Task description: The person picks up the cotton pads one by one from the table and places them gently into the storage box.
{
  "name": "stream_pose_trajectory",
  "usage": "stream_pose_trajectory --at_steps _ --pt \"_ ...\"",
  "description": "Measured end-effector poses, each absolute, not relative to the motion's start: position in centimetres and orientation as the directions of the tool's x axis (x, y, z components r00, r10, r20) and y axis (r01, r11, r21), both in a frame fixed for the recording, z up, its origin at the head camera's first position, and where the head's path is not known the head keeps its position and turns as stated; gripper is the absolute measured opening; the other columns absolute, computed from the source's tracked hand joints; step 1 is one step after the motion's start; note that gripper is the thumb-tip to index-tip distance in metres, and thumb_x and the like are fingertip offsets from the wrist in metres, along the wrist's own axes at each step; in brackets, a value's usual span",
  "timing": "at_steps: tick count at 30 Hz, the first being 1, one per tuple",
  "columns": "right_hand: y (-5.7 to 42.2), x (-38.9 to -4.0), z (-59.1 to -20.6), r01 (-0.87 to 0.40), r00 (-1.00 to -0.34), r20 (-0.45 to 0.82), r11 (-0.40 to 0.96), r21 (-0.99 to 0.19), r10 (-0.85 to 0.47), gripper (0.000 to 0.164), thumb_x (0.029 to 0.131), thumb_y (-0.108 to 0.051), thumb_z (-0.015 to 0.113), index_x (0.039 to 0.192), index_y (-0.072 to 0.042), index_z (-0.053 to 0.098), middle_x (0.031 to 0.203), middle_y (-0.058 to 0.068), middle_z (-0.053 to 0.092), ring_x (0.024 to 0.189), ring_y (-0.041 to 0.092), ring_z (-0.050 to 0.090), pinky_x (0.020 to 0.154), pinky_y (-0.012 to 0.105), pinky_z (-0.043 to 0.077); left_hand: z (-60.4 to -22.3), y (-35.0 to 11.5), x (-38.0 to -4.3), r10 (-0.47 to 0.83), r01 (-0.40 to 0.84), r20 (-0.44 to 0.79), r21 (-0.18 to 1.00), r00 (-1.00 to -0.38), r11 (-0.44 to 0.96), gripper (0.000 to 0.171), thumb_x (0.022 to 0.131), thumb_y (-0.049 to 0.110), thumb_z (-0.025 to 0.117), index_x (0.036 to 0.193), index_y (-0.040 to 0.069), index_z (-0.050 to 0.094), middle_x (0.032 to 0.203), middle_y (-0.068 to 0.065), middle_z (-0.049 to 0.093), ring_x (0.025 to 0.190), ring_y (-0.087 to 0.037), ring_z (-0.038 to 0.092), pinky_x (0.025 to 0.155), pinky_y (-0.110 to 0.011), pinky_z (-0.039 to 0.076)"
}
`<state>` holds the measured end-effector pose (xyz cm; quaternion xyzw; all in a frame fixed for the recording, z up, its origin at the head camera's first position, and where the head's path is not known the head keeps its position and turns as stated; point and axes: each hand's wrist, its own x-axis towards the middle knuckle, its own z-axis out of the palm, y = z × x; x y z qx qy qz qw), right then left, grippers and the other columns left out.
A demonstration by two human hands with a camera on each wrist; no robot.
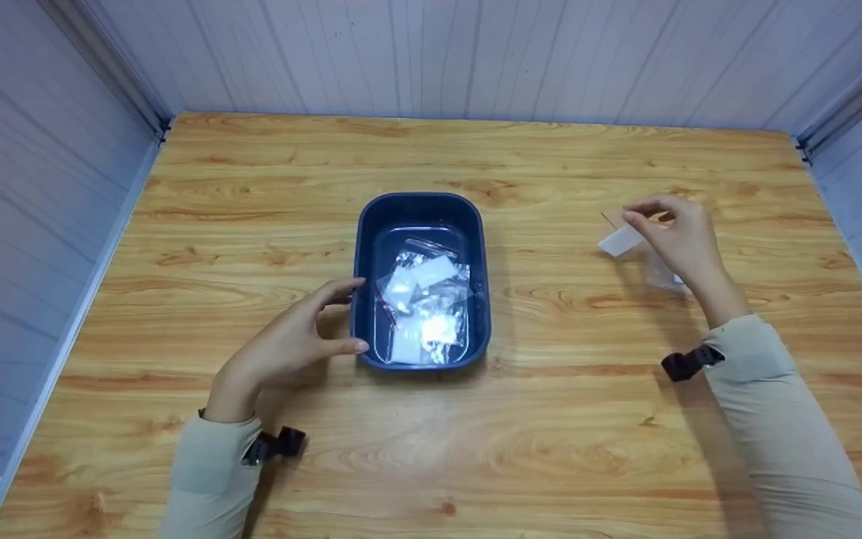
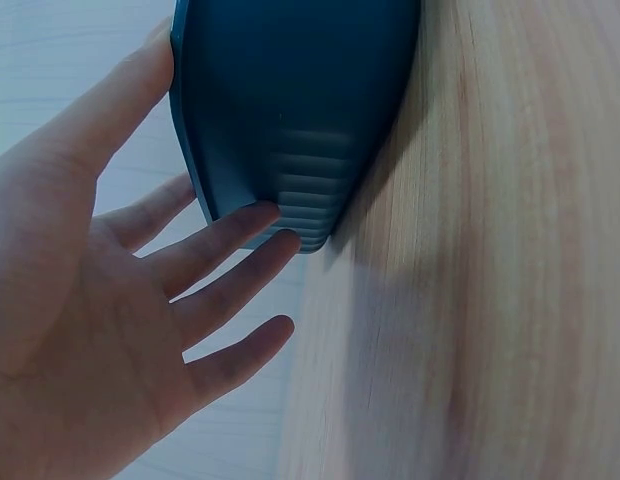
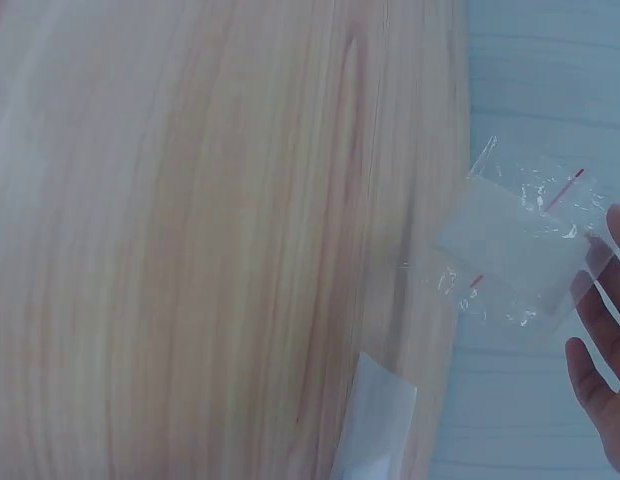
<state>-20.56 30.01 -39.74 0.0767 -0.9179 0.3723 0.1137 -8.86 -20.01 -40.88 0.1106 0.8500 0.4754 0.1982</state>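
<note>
A dark blue rectangular tub point(image 1: 423, 359) stands on the table, with several clear zip bags point(image 1: 431, 299) with white pieces inside it. My left hand point(image 1: 292, 333) rests at the tub's left side; thumb and index fingertip touch its rim and the other fingers spread along the outer wall, fairly straight. To the right, my right hand point(image 1: 678, 232) pinches a clear zip bag point(image 3: 515, 240) by its edge, above the table. This bag has a red strip and a white piece inside.
Another clear bag with a white piece point(image 3: 378, 420) lies on the table below my right hand, partly hidden by it in the head view. The wooden table point(image 1: 251, 187) is bounded by pale panel walls point(image 1: 431, 60) at the back and sides.
</note>
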Motion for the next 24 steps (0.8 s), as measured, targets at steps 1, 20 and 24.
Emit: stream_pose_trajectory --at_steps 1,20,24 --pt "29.9 -20.4 -39.7 -0.232 -0.961 0.272 0.704 -0.672 -0.057 0.029 0.094 -0.03 0.07 0.107 -0.006 0.075 0.101 0.006 0.072 0.088 -0.001 0.055 0.079 0.02 0.042 -40.9 -20.0 -8.9 0.378 0.001 -0.229 0.853 -0.897 0.521 0.083 0.085 0.029 0.08 0.154 0.026 0.033 0.155 -0.003 0.038 0.142 -0.029 0.033 0.117 -0.059 0.019" --pt "27.2 -18.4 -38.8 -0.387 -0.898 0.432 0.618 -0.685 -0.084 0.015 0.091 -0.015 0.073 0.099 -0.003 0.077 0.094 0.012 0.073 0.085 -0.001 0.059 0.078 0.025 0.043 -41.0 -20.1 -8.9 0.381 0.016 -0.213 0.856 -0.9 0.516 0.085 0.084 0.031 0.081 0.154 0.024 0.034 0.153 -0.003 0.04 0.141 -0.028 0.035 0.117 -0.056 0.022" --pt "26.6 -18.0 -38.5 -0.405 -0.889 0.449 0.606 -0.685 -0.087 0.013 0.091 -0.012 0.073 0.099 -0.003 0.077 0.094 0.011 0.073 0.086 -0.001 0.06 0.079 0.024 0.043 -40.9 -20.1 -8.9 0.383 0.016 -0.213 0.857 -0.899 0.515 0.084 0.084 0.03 0.081 0.154 0.023 0.034 0.153 -0.003 0.04 0.141 -0.028 0.035 0.117 -0.056 0.021"
